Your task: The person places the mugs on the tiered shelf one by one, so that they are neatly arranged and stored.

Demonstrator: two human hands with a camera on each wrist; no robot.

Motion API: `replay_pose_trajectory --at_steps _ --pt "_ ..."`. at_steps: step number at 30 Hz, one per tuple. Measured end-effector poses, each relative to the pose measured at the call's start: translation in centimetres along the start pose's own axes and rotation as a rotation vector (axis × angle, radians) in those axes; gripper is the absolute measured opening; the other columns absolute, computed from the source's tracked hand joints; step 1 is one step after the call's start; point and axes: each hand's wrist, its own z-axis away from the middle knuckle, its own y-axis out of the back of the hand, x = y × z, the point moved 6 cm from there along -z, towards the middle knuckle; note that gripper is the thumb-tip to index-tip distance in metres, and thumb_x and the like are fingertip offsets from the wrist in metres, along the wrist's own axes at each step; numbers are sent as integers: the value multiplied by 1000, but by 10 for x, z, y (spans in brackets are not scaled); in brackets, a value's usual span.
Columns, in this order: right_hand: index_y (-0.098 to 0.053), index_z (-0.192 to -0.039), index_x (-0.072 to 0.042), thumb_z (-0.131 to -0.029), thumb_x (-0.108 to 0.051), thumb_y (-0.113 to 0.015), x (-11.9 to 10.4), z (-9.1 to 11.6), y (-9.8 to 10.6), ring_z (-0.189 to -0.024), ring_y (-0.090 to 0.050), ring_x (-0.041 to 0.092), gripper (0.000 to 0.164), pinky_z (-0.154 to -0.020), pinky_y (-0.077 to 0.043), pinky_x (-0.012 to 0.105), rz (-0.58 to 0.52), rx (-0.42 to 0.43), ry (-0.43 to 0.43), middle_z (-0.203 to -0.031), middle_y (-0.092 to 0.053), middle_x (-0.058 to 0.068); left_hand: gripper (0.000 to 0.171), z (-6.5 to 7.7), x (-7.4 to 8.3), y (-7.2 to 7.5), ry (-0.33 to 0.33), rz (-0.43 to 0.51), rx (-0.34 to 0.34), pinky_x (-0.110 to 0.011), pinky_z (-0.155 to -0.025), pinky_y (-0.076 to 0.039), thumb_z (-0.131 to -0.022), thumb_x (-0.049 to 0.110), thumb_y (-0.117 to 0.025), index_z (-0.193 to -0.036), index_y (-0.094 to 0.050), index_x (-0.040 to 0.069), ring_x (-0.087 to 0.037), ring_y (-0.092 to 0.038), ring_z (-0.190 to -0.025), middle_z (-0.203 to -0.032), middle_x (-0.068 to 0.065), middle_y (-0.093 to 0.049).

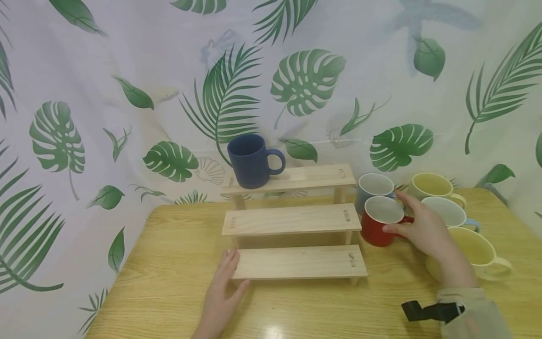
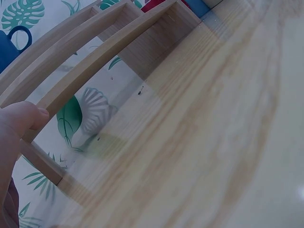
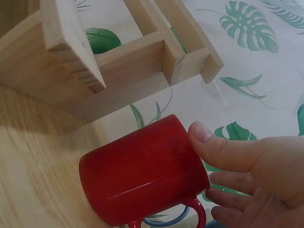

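On the table (image 1: 169, 263) stands the wooden shelf (image 1: 292, 219); the small marks on its planks I cannot read. The left hand (image 1: 221, 289), thumb apart, touches its lowest plank. The right hand (image 1: 427, 233) touches the red mug (image 1: 377, 229), right beside the shelf; whether it grips, I cannot tell.

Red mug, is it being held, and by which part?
The right hand is at the red mug's upper handle side, thumb by the rim; whether it actually holds the mug cannot be told.
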Motion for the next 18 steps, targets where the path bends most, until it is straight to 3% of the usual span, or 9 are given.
replay_pose_trajectory --at_steps 18 --pt "-25 -145 8 -75 -13 -81 12 -4 -7 -118 -41 53 91 -95 -34 67 5 -17 -3 -136 -39 36 63 0 2 1 0 10 -1 -59 -111 -14 -92 28 -62 -148 -36 16 -25 -14 -144 -155 1 -26"
